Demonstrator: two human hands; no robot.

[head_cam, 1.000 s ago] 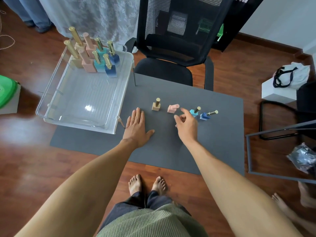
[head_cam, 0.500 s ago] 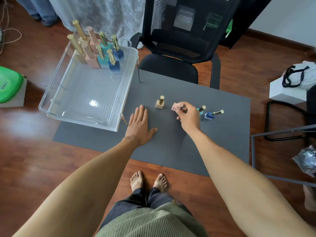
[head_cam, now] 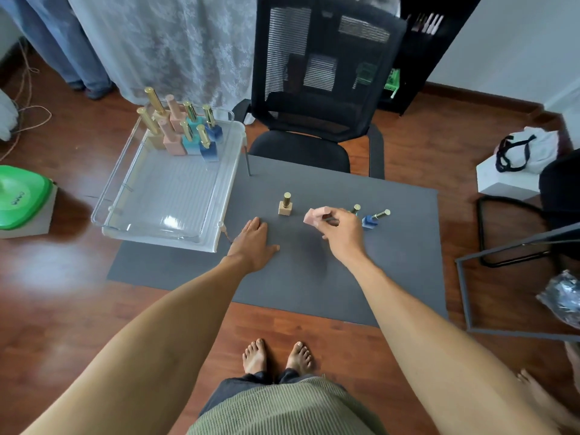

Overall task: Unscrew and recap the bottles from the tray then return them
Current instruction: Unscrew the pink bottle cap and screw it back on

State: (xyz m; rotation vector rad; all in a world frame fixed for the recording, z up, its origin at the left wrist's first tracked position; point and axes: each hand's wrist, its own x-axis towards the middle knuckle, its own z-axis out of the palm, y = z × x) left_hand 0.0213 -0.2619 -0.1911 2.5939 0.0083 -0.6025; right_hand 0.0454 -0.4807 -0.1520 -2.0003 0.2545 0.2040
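I see right hand [head_cam: 342, 230] pinching pink bottle [head_cam: 315, 216], now lifted off mat [head_cam: 392, 277] | left hand [head_cam: 252, 243] stays flat, fingers straight, on mat | beige bottle [head_cam: 285, 206] just beyond it

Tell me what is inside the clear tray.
The clear tray holds eight upright bottles clustered at its far end: beige, pink, teal and blue pairs, most with gold caps. The rest of its ribbed floor shows bare. The front bottles partly cover those behind them.
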